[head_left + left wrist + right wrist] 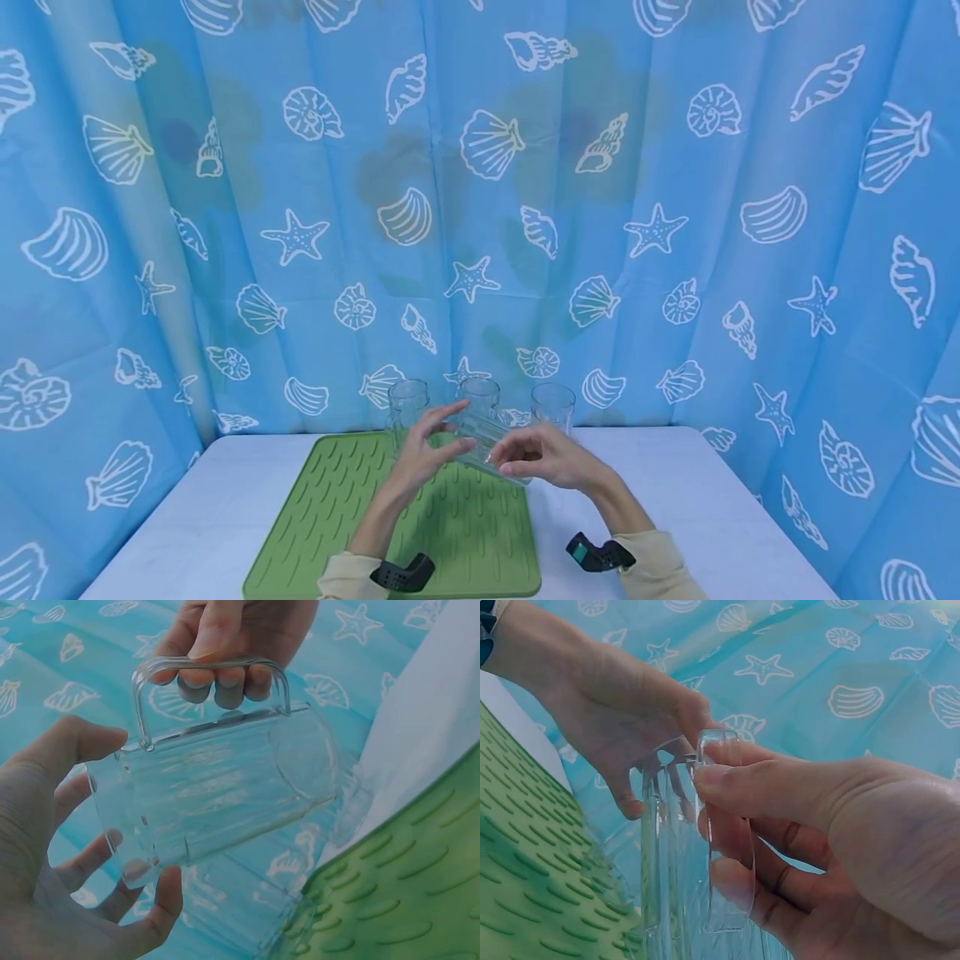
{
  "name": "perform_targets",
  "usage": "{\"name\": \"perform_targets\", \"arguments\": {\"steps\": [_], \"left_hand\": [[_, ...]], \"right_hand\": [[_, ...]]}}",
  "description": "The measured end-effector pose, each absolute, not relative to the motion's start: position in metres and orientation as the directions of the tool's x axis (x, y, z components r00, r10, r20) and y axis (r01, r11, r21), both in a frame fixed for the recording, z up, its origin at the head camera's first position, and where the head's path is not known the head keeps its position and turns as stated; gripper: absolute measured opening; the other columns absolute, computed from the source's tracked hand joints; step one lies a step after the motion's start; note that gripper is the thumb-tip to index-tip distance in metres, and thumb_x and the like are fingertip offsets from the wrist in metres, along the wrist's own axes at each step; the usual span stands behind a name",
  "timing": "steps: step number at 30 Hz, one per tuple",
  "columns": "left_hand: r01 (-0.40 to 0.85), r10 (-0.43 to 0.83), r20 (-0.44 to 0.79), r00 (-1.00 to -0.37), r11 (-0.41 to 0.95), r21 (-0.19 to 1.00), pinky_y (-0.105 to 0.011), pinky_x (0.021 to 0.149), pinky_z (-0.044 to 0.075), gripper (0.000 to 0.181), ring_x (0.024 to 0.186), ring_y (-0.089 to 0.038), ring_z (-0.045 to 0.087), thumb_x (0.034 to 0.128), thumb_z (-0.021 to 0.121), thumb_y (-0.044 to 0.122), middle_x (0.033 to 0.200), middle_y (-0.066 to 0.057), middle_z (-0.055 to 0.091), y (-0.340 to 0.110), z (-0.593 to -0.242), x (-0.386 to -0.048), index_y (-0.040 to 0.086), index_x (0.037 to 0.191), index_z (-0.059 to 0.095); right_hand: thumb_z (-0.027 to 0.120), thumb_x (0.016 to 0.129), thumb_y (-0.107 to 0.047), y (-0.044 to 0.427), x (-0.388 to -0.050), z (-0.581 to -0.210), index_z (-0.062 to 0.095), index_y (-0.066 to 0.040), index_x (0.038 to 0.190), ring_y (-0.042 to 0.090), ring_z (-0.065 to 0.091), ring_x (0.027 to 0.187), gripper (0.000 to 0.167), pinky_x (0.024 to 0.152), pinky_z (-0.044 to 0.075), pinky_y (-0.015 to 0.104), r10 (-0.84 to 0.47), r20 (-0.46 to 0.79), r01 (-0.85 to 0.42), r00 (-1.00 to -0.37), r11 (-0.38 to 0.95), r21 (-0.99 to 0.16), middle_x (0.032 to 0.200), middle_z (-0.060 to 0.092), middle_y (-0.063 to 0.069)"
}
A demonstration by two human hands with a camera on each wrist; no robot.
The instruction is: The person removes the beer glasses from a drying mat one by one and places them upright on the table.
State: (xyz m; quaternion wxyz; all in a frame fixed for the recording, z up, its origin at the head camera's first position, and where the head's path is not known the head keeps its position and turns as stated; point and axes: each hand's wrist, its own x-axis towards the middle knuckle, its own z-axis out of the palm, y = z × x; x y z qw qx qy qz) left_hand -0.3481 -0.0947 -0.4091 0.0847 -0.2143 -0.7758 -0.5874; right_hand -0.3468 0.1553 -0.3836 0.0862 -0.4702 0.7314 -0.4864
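A clear glass mug [217,787] is held in the air on its side, above the green mat [337,517]. My right hand [551,457] has its fingers curled round the mug's handle; the right wrist view shows that hand [802,825] pinching the handle with thumb and fingers. At the mug's rim end, my left hand [427,458] curves round the glass, and in the left wrist view its thumb and fingertips [169,889] touch the rim area.
Three clear glasses stand in a row at the back: left glass [408,396], middle glass [480,390] and right glass [553,404]. The mat lies on a white table [645,500]. Behind hangs a blue shell-patterned curtain [480,208].
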Motion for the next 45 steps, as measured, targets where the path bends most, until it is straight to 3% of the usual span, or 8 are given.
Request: {"name": "perform_targets", "arguments": {"steps": [4, 9, 13, 22, 30, 34, 40, 45], "left_hand": [[0.439, 0.226, 0.39, -0.893, 0.241, 0.865, -0.045, 0.09, 0.049, 0.057, 0.126, -0.028, 0.049, 0.0866, 0.075, 0.033, 0.145, 0.0, 0.046, -0.094, -0.409, -0.346, 0.039, 0.139, 0.053], [0.432, 0.214, 0.387, -0.897, 0.235, 0.871, -0.052, 0.094, 0.05, 0.061, 0.13, -0.029, 0.048, 0.0857, 0.076, 0.033, 0.149, 0.002, 0.045, -0.093, -0.406, -0.344, 0.039, 0.141, 0.051], [0.426, 0.217, 0.383, -0.898, 0.213, 0.879, -0.054, 0.095, 0.051, 0.066, 0.134, -0.031, 0.046, 0.0852, 0.077, 0.032, 0.152, 0.004, 0.043, -0.093, -0.405, -0.344, 0.037, 0.144, 0.047], [0.417, 0.224, 0.375, -0.9, 0.185, 0.89, -0.054, 0.096, 0.052, 0.074, 0.135, -0.034, 0.046, 0.0842, 0.078, 0.033, 0.15, -0.003, 0.044, -0.093, -0.404, -0.343, 0.029, 0.149, 0.042], [0.411, 0.2, 0.374, -0.905, 0.196, 0.89, -0.054, 0.099, 0.051, 0.072, 0.133, -0.032, 0.05, 0.0847, 0.077, 0.033, 0.148, -0.008, 0.047, -0.098, -0.405, -0.344, 0.034, 0.148, 0.042], [0.428, 0.21, 0.386, -0.898, 0.222, 0.876, -0.053, 0.1, 0.051, 0.068, 0.131, -0.033, 0.051, 0.0866, 0.075, 0.033, 0.147, -0.011, 0.049, -0.099, -0.407, -0.345, 0.035, 0.147, 0.043], [0.484, 0.256, 0.416, -0.872, 0.332, 0.81, -0.052, 0.1, 0.051, 0.069, 0.131, -0.033, 0.051, 0.0878, 0.074, 0.037, 0.148, -0.011, 0.047, -0.098, -0.411, -0.345, 0.024, 0.148, 0.043], [0.524, 0.262, 0.454, -0.851, 0.419, 0.741, -0.048, 0.095, 0.053, 0.068, 0.127, -0.033, 0.053, 0.0885, 0.073, 0.037, 0.145, -0.013, 0.049, -0.103, -0.412, -0.341, 0.016, 0.147, 0.045]], "right_hand": [[0.059, 0.098, -0.007, 0.156, -0.344, -0.39, 0.067, 0.0, 0.116, 0.035, 0.067, 0.088, 0.021, 0.078, 0.06, 0.037, -0.743, 0.349, -0.601, -0.571, 0.089, -0.794, 0.105, 0.069, 0.023], [0.06, 0.097, -0.005, 0.158, -0.34, -0.396, 0.068, 0.0, 0.115, 0.033, 0.067, 0.087, 0.021, 0.075, 0.06, 0.039, -0.71, 0.402, -0.615, -0.579, 0.055, -0.787, 0.101, 0.069, 0.024], [0.059, 0.096, -0.001, 0.158, -0.337, -0.4, 0.067, 0.001, 0.115, 0.026, 0.067, 0.084, 0.021, 0.073, 0.06, 0.038, -0.678, 0.456, -0.634, -0.576, 0.019, -0.773, 0.099, 0.067, 0.026], [0.06, 0.096, -0.004, 0.165, -0.333, -0.408, 0.066, 0.001, 0.115, 0.011, 0.067, 0.086, 0.02, 0.074, 0.059, 0.033, -0.594, 0.465, -0.606, -0.656, 0.047, -0.794, 0.101, 0.066, 0.026], [0.061, 0.096, -0.008, 0.171, -0.331, -0.406, 0.065, 0.0, 0.114, 0.03, 0.068, 0.087, 0.02, 0.075, 0.059, 0.028, -0.526, 0.464, -0.586, -0.713, 0.083, -0.806, 0.104, 0.065, 0.025], [0.062, 0.097, -0.011, 0.177, -0.33, -0.403, 0.065, -0.003, 0.114, 0.029, 0.068, 0.089, 0.019, 0.076, 0.059, 0.028, -0.494, 0.469, -0.583, -0.732, 0.098, -0.807, 0.106, 0.066, 0.021], [0.061, 0.097, -0.01, 0.186, -0.329, -0.402, 0.065, -0.003, 0.115, 0.019, 0.067, 0.088, 0.019, 0.072, 0.057, 0.027, -0.452, 0.505, -0.605, -0.735, 0.1, -0.79, 0.107, 0.065, 0.021], [0.061, 0.097, -0.01, 0.191, -0.328, -0.4, 0.064, -0.003, 0.115, 0.025, 0.066, 0.09, 0.02, 0.075, 0.058, 0.027, -0.421, 0.525, -0.614, -0.74, 0.105, -0.782, 0.108, 0.065, 0.018]]}}
